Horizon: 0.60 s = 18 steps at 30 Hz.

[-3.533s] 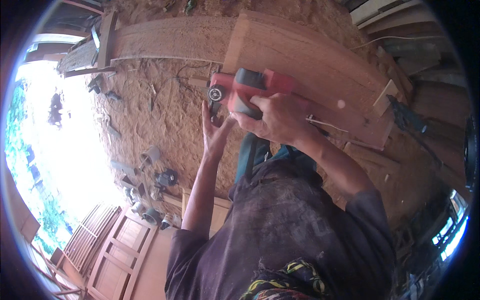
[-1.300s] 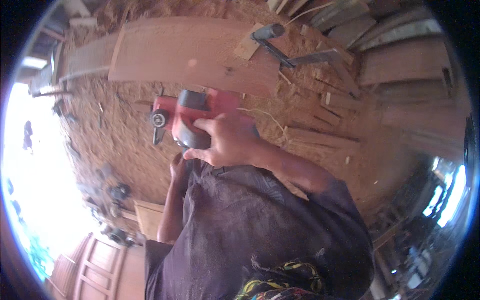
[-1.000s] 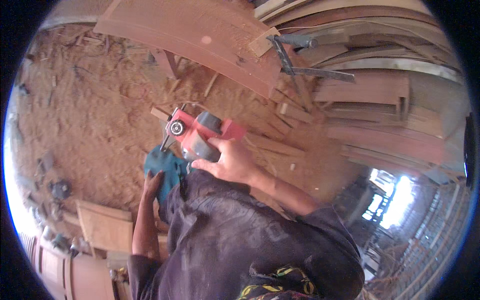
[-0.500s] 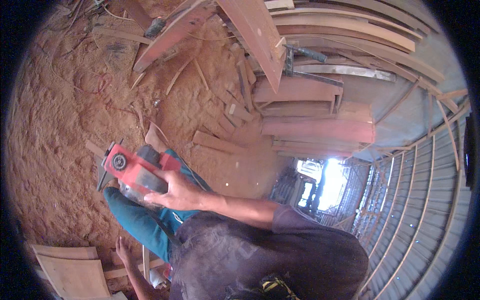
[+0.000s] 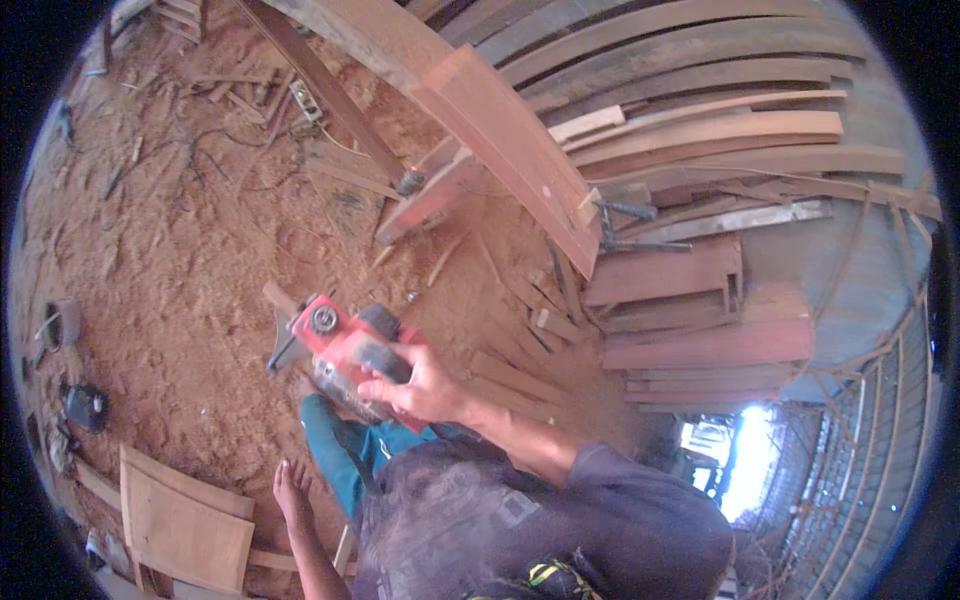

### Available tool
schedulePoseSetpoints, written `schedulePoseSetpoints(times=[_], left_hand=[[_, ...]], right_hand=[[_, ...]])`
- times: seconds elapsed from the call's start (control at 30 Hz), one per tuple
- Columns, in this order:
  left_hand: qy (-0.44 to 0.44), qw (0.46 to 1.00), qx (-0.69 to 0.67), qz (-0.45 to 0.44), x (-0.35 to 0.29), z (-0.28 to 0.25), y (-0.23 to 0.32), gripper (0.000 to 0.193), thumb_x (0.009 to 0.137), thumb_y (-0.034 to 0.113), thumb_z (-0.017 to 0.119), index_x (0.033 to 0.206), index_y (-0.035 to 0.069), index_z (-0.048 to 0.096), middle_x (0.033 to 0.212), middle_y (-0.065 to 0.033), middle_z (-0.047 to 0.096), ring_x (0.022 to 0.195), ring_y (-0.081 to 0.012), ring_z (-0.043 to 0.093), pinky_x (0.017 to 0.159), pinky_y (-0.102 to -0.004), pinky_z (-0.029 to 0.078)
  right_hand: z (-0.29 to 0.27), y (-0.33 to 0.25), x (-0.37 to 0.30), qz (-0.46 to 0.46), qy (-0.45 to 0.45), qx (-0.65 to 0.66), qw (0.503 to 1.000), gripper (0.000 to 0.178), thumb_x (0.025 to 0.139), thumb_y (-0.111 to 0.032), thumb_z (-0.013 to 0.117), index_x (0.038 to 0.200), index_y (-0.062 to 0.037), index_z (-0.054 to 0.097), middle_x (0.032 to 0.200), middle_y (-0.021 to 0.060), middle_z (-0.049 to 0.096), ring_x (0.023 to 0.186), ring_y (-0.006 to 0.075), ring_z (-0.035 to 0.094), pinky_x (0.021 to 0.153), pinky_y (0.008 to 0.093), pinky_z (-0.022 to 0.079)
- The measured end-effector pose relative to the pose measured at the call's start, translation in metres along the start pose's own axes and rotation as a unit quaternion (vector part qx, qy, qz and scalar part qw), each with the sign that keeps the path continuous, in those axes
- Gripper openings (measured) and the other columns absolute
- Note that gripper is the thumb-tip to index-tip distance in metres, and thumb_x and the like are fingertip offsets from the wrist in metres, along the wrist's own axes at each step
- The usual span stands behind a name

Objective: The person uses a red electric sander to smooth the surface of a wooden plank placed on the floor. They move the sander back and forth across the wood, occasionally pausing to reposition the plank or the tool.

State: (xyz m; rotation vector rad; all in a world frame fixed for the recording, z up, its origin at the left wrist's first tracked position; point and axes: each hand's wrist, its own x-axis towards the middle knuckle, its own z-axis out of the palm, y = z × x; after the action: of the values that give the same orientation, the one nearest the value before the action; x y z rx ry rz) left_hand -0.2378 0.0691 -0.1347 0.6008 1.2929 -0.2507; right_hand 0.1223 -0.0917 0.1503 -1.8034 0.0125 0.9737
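Note:
A red and black electric hand planer (image 5: pixel 350 345) is in my right hand (image 5: pixel 425 385), whose fingers wrap round its black handle. It is held up in front of my legs, above the sawdust-covered ground, with its round dial facing up. Part of its underside is hidden from this view. Empty, my left hand (image 5: pixel 292 490) hangs low at my left side with its fingers stretched out. The light wooden panels (image 5: pixel 190 530) are the things nearest to it.
Ahead, a long reddish timber (image 5: pixel 510 150) lies on a support, with a clamp (image 5: pixel 620 210) at its near end. Stacked boards (image 5: pixel 720 125) fill the right side. Offcuts (image 5: pixel 515 380) lie on the ground. A thin trestle leg (image 5: pixel 330 90) and a power strip (image 5: pixel 305 100) are farther off.
The view has swung, so the clamped timber, boards and floor now sit lower and farther right. The planer stays in my right hand, and my left hand is still empty.

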Motion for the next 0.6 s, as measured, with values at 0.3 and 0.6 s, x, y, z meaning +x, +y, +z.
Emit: schedulePoseSetpoints(times=[0.3,0.6], left_hand=[[0.112,0.987,-0.096,0.068,-0.008,-0.02,0.044,0.072,0.108,0.042,0.067,0.164,0.004,0.043,0.165,-0.0173,0.053,0.148,-0.0358,0.056,0.12,-0.0541,0.043],[0.194,0.973,-0.127,0.0,-0.018,0.104,-0.02,0.063,0.108,0.04,0.067,0.156,0.003,0.051,0.155,-0.0184,0.062,0.142,-0.0348,0.061,0.112,-0.05,0.051]], right_hand=[[-0.058,-0.151,0.099,-0.162,0.054,0.142,0.975,0.033,0.1,-0.018,0.084,0.128,-0.0022,0.074,0.095,0.0004,0.071,0.062,0.0069,0.057,0.054,0.0256,0.046],[-0.122,-0.283,0.267,-0.241,0.13,0.282,0.92,0.035,0.102,-0.018,0.081,0.132,-0.0064,0.068,0.088,-0.0014,0.063,0.065,0.0088,0.059,0.057,0.0271,0.047]])
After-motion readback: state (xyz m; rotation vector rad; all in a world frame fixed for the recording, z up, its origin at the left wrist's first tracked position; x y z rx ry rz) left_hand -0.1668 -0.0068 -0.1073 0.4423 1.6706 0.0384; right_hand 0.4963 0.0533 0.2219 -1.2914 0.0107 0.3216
